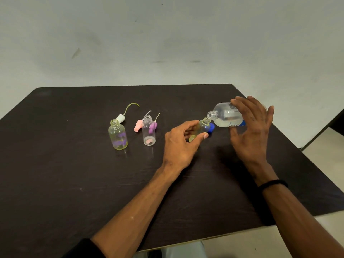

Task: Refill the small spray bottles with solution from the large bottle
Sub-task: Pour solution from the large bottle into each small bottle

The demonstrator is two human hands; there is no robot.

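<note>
My right hand [251, 125] grips the large clear bottle [226, 115], tipped on its side with its open neck pointing left and clear liquid inside. Its mouth sits right over the neck of a small clear bottle [202, 126], which my left hand [181, 144] holds tilted between thumb and fingers above the table. Two more small open bottles stand upright to the left: a yellowish one with purple print [118, 135] and a clear one with pink print [149, 133].
A white spray head with a green tube [120, 117], a pink one [138, 125] and a purple one [153, 127] lie behind the standing bottles. A blue cap [211, 128] lies behind the held bottle. The dark table's [74, 174] right edge runs close to my right arm.
</note>
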